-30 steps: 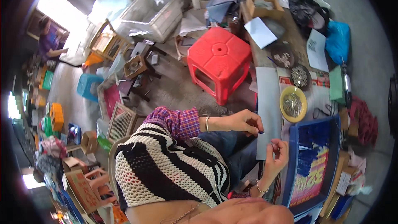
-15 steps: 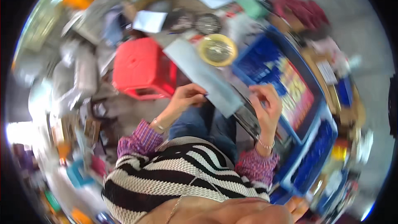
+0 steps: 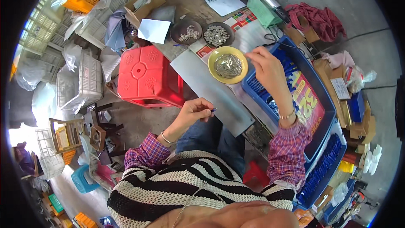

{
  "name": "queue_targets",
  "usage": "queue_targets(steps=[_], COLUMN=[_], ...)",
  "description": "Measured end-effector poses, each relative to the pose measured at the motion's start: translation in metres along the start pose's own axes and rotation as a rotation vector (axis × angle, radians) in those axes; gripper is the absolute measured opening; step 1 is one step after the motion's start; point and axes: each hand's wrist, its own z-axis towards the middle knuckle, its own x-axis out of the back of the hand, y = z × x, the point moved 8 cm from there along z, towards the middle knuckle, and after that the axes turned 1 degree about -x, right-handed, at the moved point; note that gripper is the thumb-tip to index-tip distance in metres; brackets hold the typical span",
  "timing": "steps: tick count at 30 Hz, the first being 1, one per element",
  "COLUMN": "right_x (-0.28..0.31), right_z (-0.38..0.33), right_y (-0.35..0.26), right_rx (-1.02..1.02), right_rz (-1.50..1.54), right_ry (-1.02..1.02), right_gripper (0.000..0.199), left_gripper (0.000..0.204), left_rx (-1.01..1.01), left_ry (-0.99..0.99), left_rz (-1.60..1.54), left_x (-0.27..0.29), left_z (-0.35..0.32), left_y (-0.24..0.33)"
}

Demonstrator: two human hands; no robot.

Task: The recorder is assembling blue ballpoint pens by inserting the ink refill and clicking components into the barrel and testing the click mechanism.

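My left hand [image 3: 196,113] pinches a small dark blue piece [image 3: 213,109] between thumb and fingertips; its exact kind is too small to tell. Beside the right rim of a yellow bowl [image 3: 214,71], my right hand [image 3: 267,67] hovers with thumb and fingers drawn together. Whatever those fingers may hold does not show. Slim silver metal pins [image 3: 228,66] fill the bowl. Below my right wrist sits a blue crate [image 3: 324,101], with many blue pieces and a printed pink and yellow sheet [image 3: 310,106] in it. A grey metal sheet [image 3: 211,90] slants along the table edge between my hands.
Two dark dishes of small metal parts, one dish [image 3: 218,35] nearer the bowl, stand on the table. A red stool [image 3: 141,74] is at the left. A power screwdriver [image 3: 270,0] lies at the far right. Another blue crate [image 3: 322,173] sits at the lower right.
My right hand has moved up and to the right, from above the metal sheet to the yellow bowl's rim. The left hand stays about where it was, still pinching the small piece.
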Motion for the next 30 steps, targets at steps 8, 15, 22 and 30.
queue_targets(steps=[8, 15, 22, 30], right_x=[-0.077, -0.116, -0.108, -0.106], right_z=[0.070, 0.078, 0.078, 0.074], right_y=[0.067, 0.091, 0.090, 0.083], right_rx=[0.093, 0.135, 0.156, 0.224], right_rz=[-0.321, -0.397, -0.363, -0.305], right_ry=[-0.158, -0.216, -0.210, -0.146], right_gripper=[0.031, 0.039, 0.033, 0.016], left_gripper=[0.011, 0.011, 0.012, 0.012], left_rx=[0.068, 0.117, 0.155, 0.166], left_ry=[0.044, 0.033, 0.017, 0.024], left_rz=[-0.031, -0.033, -0.052, -0.052], left_x=[0.002, 0.001, -0.007, -0.010], left_z=[0.005, 0.011, 0.019, 0.020], left_y=[0.000, -0.009, -0.014, -0.017])
